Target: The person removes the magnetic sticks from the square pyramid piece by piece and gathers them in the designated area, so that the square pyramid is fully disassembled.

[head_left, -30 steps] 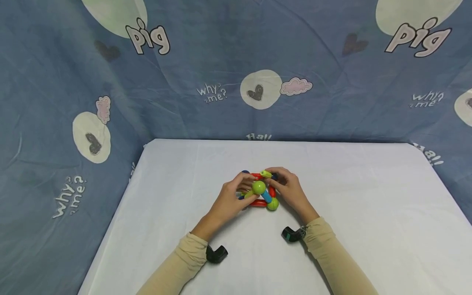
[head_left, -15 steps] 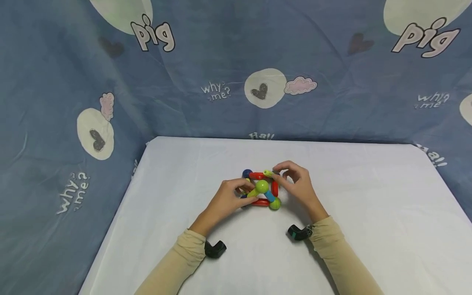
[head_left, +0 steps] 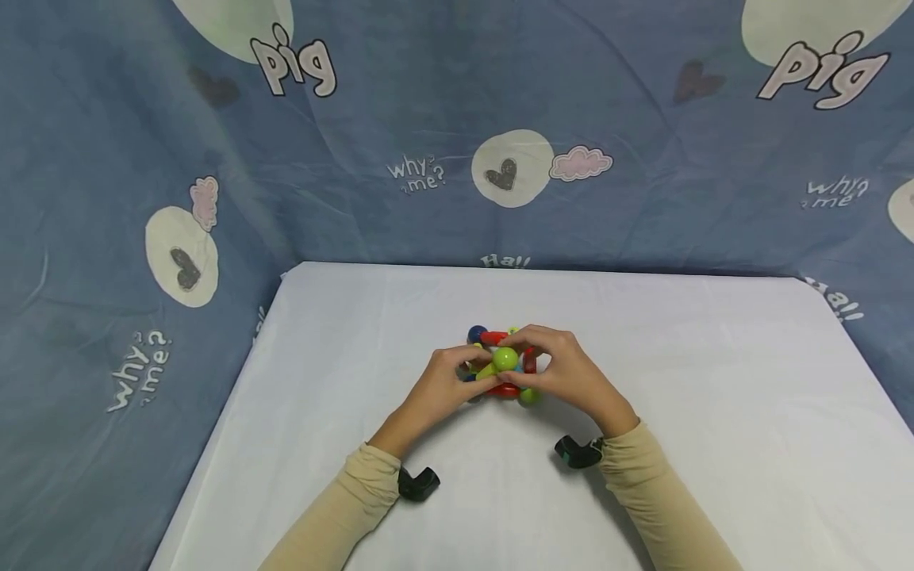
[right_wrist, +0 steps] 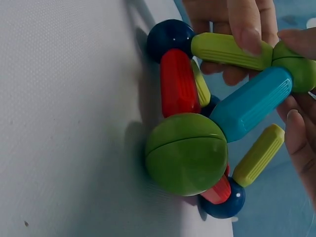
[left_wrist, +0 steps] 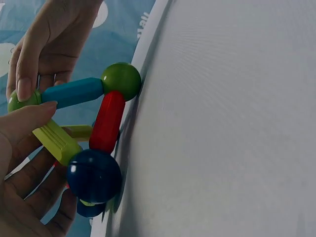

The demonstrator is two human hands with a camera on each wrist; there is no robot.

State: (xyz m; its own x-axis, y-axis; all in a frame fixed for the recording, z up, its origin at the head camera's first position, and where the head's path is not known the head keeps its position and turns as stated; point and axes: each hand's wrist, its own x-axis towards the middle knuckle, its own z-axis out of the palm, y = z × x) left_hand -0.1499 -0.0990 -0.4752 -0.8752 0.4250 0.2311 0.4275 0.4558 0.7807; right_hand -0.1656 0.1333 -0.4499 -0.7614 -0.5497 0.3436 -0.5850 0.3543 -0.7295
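Note:
In the head view a frame of magnetic rods and balls stands on the white table, between both hands. My left hand (head_left: 437, 388) pinches a yellow-green rod (right_wrist: 229, 50) that slopes from a dark blue ball (left_wrist: 94, 175) up to the raised green ball (head_left: 505, 359). Thumb and fingers of my right hand (head_left: 571, 373) grip that raised ball. From it a light blue rod (right_wrist: 254, 103) runs down to a lower green ball (right_wrist: 187, 154). A red rod (left_wrist: 107, 121) joins the two low corners. Fingers partly cover the frame's far side.
Another yellow-green rod (right_wrist: 259, 154) rises from a far dark blue ball (right_wrist: 224, 200), its upper end free. The white table (head_left: 714, 381) meets a blue patterned cloth (head_left: 400, 87) behind and at the left. A black camera mount (head_left: 420, 484) projects from the left wrist.
My right hand has left the far right corner with its upright yellow-green rod. It has come forward and left onto the raised green ball. The left hand keeps its grip.

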